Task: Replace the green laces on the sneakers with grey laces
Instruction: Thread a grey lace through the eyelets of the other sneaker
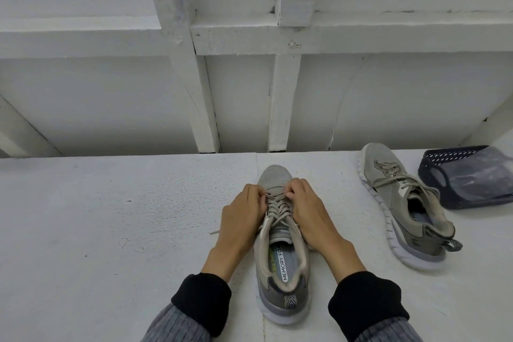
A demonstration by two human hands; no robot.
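Note:
A grey sneaker (283, 280) stands upright in front of me on the white table, toe pointing away. Grey-beige laces (277, 207) cross its eyelets. My left hand (241, 219) pinches the lace at the lowest eyelets on the shoe's left side. My right hand (308, 211) pinches the lace on the right side, near the toe. A loose lace end (215, 231) trails out to the left of my left hand. The second grey sneaker (399, 203) lies tilted on its side at the right, laced loosely. No green lace shows.
A dark blue perforated basket (433, 172) with a clear plastic bag inside lies at the far right, beside the second sneaker. A white panelled wall (236, 91) rises right behind the table's back edge. The white table surface (111, 230) stretches to the left.

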